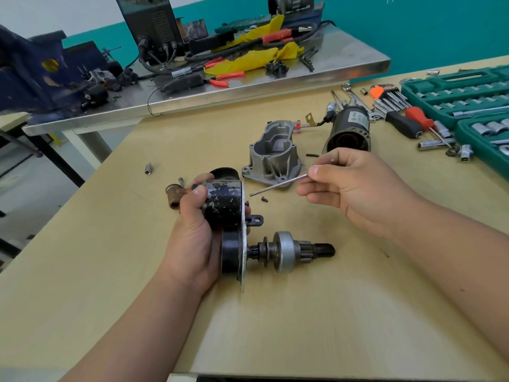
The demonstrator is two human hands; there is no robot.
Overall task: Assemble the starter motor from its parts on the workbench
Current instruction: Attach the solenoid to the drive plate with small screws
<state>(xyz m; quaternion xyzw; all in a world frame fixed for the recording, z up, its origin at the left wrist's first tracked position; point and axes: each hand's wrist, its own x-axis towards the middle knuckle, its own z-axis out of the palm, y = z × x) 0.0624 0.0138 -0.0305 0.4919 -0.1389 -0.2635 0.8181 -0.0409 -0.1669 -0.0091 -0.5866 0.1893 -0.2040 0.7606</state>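
L hand grips solenoid, pinion shaft jutting toward R; R hand pinches rod, tip near solenoid; housing just beyond both.

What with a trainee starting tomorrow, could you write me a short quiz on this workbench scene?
1. True or false: the left hand grips the black solenoid assembly, with its pinion shaft pointing right.
2. The right hand pinches: A) a thin metal rod; B) a socket; C) pliers.
3. Which lies nearer the green socket set: the grey housing or the black motor body?
Key: 1 true; 2 A; 3 the black motor body.
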